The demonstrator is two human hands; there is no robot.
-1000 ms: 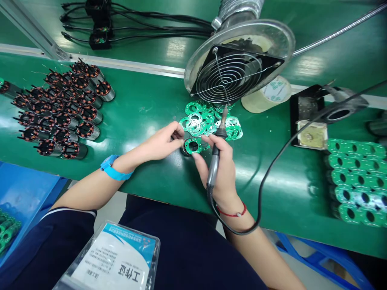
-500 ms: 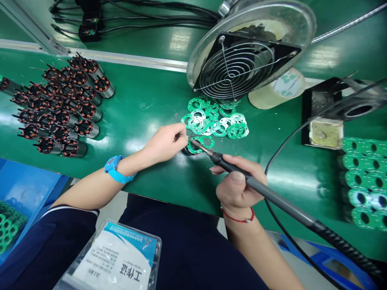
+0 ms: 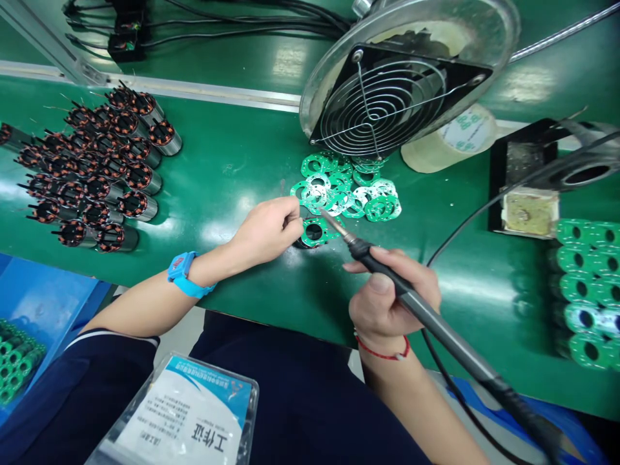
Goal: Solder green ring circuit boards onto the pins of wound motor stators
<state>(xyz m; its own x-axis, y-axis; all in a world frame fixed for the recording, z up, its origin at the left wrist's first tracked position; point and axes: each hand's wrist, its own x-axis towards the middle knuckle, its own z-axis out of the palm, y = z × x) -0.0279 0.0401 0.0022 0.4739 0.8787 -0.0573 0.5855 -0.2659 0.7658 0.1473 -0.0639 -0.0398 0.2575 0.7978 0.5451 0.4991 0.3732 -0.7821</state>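
Observation:
My right hand [image 3: 392,294] is wrapped round a soldering iron [image 3: 426,310], whose metal tip points up and left, just above the near edge of the ring-shaped board pile. My left hand [image 3: 271,232] is closed in a pinch; whatever lies between its fingertips is too small to make out. Right beside those fingertips sits a green ring-shaped circuit board [image 3: 314,231] on top of a dark round part mostly hidden below it. Behind it lies a loose pile of green ring-shaped circuit boards [image 3: 339,187].
Several wound motor stators [image 3: 97,168] stand at left. A caged fan [image 3: 375,113] overhangs the board pile, with a tape roll [image 3: 448,142] beside it. A soldering iron stand [image 3: 527,187] and rows of board-topped parts [image 3: 588,290] are at right. The iron's cable [image 3: 465,223] crosses there.
The soldering iron's tip has lifted off the board beside my left hand and moved up and right. My right hand shifted slightly right; the left stays almost in place.

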